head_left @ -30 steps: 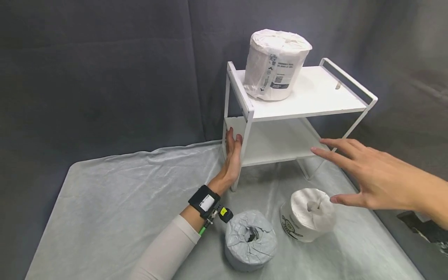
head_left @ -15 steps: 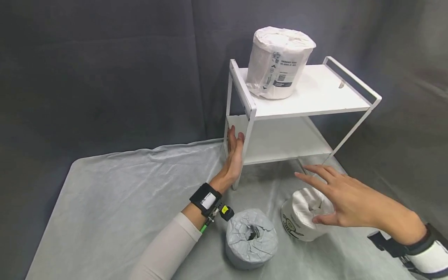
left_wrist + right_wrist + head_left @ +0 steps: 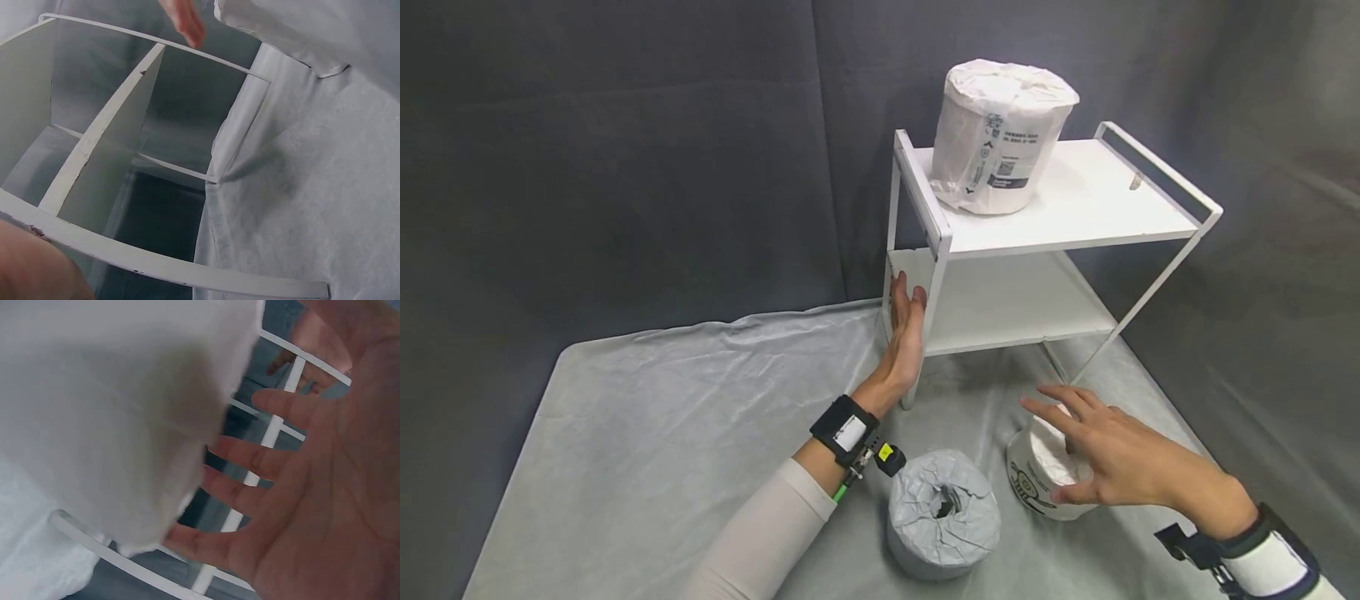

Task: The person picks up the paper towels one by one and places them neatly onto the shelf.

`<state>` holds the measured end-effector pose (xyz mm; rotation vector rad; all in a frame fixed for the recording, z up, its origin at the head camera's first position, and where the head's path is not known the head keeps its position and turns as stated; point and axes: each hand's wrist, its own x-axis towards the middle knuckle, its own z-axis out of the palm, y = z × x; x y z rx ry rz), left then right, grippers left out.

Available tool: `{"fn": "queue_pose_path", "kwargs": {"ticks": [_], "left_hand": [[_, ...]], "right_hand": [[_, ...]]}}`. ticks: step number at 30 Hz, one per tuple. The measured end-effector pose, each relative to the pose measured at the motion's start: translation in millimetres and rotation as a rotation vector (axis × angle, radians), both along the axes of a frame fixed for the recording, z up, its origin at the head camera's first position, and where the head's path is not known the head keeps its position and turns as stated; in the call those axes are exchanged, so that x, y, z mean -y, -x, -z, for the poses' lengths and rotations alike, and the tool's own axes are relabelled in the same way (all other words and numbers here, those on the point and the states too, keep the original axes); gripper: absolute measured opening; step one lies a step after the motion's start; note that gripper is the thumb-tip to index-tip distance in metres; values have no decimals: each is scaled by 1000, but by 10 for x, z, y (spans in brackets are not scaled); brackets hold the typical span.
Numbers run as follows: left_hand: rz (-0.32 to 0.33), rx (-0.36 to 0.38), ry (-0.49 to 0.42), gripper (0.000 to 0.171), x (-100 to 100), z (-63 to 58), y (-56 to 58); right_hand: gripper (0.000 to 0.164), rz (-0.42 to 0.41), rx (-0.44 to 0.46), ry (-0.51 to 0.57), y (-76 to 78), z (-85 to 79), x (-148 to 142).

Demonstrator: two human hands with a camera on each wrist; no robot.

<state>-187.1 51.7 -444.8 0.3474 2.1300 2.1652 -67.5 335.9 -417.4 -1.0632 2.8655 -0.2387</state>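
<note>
My left hand (image 3: 904, 342) lies along the left side of a white two-tier rack (image 3: 1105, 200), fingers straight and pointing up beside its front post. In the left wrist view, part of that hand shows at the lower left by the rack frame (image 3: 162, 265). My right hand (image 3: 1123, 458), thumb and fingers spread, hovers at a white wrapped toilet roll (image 3: 1033, 479) with dark print. Much of that roll is hidden behind the hand. In the right wrist view, the fingers (image 3: 250, 456) stand close to the white roll (image 3: 112, 419); contact cannot be told.
A toilet roll in grey wrapping (image 3: 917, 542) stands on the grey cloth (image 3: 700, 433) left of the white one. On the rack's top tier is a larger wrapped roll (image 3: 992, 158). Dark curtains (image 3: 662, 183) hang behind and to the right.
My right hand has come down and left from beside the rack to the white toilet roll. My left hand keeps its place against the rack.
</note>
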Motion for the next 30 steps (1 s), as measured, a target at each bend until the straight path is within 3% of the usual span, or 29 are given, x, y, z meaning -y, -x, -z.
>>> {"fn": "queue_pose_path", "kwargs": {"ticks": [9,20,30], "left_hand": [[-1,16,3,82,-21,-18,-6],[-5,6,-4,79,5,-11,-17],[-7,2,1,86,7,1,-14]], "right_hand": [[113,24,-20,-8,-48,189,-43],[110,61,1,0,-66,264,-32],[105,55,-54,3,-44,306,-19]]}}
